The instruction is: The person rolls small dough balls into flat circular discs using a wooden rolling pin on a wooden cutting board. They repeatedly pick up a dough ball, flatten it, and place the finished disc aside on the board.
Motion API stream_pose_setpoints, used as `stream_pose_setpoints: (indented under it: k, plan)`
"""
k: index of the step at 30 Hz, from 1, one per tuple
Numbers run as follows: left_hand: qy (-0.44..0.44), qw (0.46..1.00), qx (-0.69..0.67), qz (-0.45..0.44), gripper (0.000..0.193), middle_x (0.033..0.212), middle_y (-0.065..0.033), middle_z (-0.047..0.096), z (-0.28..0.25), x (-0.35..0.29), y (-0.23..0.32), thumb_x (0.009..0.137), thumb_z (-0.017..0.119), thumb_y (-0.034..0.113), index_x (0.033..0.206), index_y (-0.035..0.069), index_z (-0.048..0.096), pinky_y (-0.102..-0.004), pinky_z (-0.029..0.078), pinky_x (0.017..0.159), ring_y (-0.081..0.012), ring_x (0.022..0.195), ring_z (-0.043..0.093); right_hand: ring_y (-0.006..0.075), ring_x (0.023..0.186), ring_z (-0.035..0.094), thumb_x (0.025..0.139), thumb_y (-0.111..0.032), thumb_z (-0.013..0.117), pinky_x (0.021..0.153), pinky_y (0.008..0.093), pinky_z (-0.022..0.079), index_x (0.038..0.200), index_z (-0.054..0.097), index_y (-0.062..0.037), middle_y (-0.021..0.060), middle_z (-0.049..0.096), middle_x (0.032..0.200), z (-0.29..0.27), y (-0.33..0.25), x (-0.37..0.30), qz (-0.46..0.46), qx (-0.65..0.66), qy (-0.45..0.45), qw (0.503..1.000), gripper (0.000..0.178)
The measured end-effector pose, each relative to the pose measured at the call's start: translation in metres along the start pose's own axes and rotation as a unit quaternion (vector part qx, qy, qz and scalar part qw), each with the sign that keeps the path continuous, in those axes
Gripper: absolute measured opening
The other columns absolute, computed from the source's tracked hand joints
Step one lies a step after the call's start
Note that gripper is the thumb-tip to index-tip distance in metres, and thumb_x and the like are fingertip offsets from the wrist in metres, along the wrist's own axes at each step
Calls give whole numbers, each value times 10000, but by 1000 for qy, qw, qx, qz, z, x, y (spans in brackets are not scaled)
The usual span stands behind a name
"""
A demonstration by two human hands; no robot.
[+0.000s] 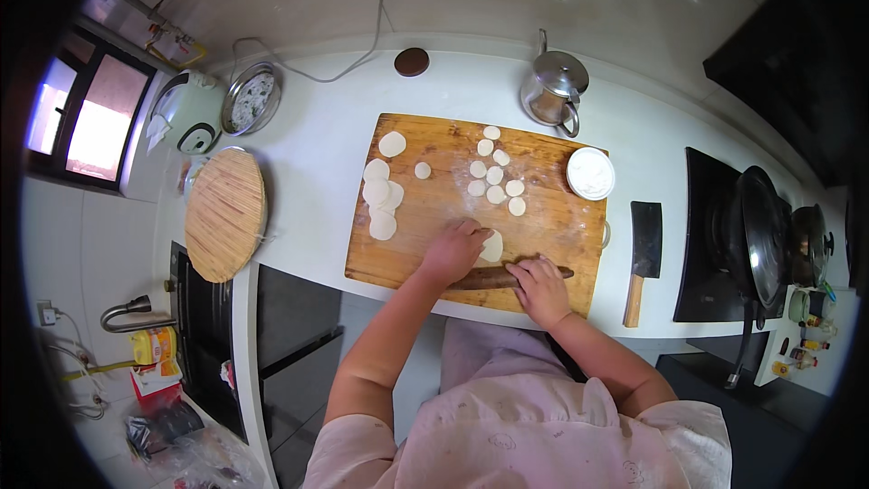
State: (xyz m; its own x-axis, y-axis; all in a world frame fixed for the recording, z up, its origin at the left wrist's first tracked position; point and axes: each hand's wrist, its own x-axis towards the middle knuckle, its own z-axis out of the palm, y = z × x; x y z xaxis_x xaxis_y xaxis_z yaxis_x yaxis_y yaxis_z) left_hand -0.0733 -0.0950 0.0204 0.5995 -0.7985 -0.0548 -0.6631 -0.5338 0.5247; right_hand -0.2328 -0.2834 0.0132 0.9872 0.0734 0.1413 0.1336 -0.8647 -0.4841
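On the wooden board (pixel 434 208), a dark brown rolling pin (pixel 482 280) lies along the near side. My right hand (pixel 540 292) is closed over its right part. A round of dough (pixel 492 246) rests just beyond the pin, its left edge under the fingers of my left hand (pixel 458 248), which look closed on it. Rolled-out dough wrappers (pixel 383 225) overlap at the board's left, with one wrapper (pixel 392 144) above them. Small dough discs (pixel 495 175) are scattered right of centre, and a single disc (pixel 423 170) sits apart.
A white bowl of flour (pixel 590 173) stands on the board's right edge. Right of the board lie a cleaver (pixel 645 244) and a stove with a black wok (pixel 765 235). Behind is a steel kettle (pixel 555 91). At left are a round slatted tray (pixel 224 215) and a metal bowl (pixel 252 100).
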Motion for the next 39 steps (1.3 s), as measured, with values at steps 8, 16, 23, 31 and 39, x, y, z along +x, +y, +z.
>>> stream_pose_setpoints:
  k: [8,16,23,31,39]
  plan:
    - [59,992,-49,-103,287,1134,-116,649,12,-41,-7,887,662,154,1154,55,688,-435,490,945,-326,1084,604,280,1084,579,754,-108,757,951,423,475,1221,660,-139,52,608,1119,-10,1,-12,16,29,-18,999,478]
    - [120,985,89,-81,595,1539,-154,414,21,-69,-7,942,625,302,1469,81,457,-548,292,1164,-362,1428,378,318,1225,520,823,-197,735,1038,439,433,1337,573,-92,111,558,1305,-12,8,29,-20,-3,-15,1000,549]
    - [146,971,127,-142,672,1628,-128,300,15,-7,-31,983,560,377,1550,90,340,-567,205,1206,-326,1502,285,348,1431,369,939,-379,631,1177,479,317,1428,513,-76,137,442,1519,3,34,96,37,-114,36,992,587]
    - [87,988,96,-84,744,1624,-150,303,26,-82,7,939,614,326,1566,75,301,-560,218,1204,-334,1497,295,348,1429,376,883,-360,691,1175,490,316,1498,413,-74,131,409,1550,-8,16,23,-19,-55,-60,996,733]
    - [75,994,-49,-62,651,1475,-179,488,14,-70,18,894,703,259,1454,32,462,-465,372,1125,-360,1357,461,307,1252,529,821,-217,731,1138,470,374,1425,491,-64,116,568,1344,-8,1,-15,-30,1,-31,999,668]
